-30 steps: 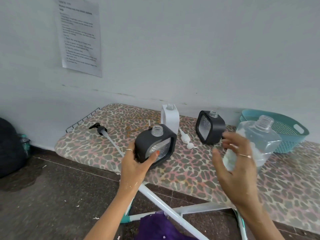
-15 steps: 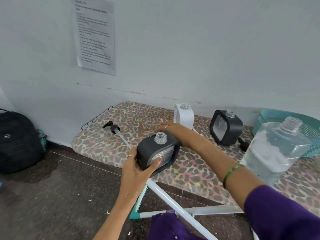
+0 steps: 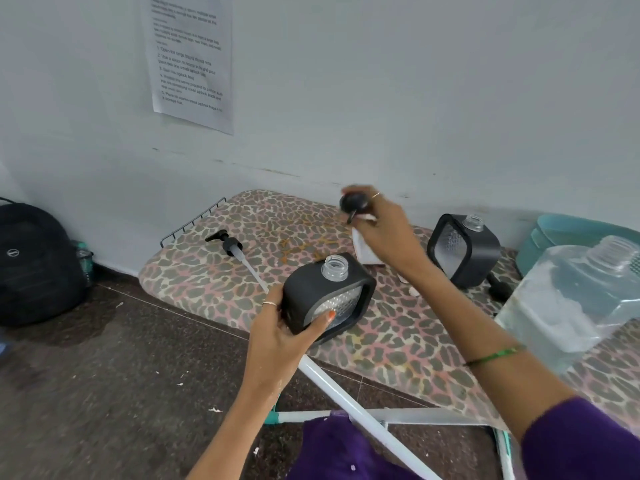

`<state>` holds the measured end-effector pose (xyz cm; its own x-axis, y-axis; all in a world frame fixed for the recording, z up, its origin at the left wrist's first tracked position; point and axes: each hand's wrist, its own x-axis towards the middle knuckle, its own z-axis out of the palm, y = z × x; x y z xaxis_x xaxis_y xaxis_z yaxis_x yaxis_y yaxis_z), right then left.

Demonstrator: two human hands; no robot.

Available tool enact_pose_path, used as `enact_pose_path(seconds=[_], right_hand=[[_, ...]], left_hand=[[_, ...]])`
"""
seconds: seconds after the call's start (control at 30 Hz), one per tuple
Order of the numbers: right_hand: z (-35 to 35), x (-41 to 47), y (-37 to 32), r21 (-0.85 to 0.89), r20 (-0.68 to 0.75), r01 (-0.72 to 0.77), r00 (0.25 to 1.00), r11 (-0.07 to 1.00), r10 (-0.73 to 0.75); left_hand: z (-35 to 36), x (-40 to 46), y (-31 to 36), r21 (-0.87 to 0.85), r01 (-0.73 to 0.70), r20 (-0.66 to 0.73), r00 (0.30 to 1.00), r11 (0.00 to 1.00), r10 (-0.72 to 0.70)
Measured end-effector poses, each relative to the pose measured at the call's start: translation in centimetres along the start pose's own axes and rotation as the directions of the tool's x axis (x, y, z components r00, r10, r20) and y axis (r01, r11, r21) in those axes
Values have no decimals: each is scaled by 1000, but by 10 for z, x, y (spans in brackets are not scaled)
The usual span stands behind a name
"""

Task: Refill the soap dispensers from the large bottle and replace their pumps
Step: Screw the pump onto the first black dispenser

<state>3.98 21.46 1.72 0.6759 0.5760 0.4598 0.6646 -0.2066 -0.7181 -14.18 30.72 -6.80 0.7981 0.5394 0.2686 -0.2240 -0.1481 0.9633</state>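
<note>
Leopard-print ironing board [image 3: 214, 275] against your white wall [image 3: 415, 98]: your left hand [image 3: 280, 337] grips a black dispenser [image 3: 327, 292], right hand [image 3: 384, 230] pinches a blurred black pump [image 3: 353, 204].

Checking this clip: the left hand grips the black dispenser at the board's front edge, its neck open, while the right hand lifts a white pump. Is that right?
Not quite: the pump in the right hand is black, not white, as the head view shows. The rest holds: the left hand grips the black dispenser at the front edge of the board, and its neck is open.
</note>
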Motion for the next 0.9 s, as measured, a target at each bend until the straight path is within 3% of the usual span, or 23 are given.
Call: enact_pose_path(seconds=[0.13,0.27,0.8,0.9], right_hand=[[-47,-27,-30,355,-308,61,950,933,55],[-74,-59,-45,593,-327,117,939,797,105],[-67,-78,-43,454,-215,48,975,890,57],[-61,-75,-39,389,-134,15,990,921,40]], left_hand=[[14,4,6,-27,3,41,999,1000,-2],[31,5,10,-51,10,84,996,999,-5],[40,0,-4,-46,49,127,991,998,-43],[38,0,-7,-47,66,134,989,997,-59]])
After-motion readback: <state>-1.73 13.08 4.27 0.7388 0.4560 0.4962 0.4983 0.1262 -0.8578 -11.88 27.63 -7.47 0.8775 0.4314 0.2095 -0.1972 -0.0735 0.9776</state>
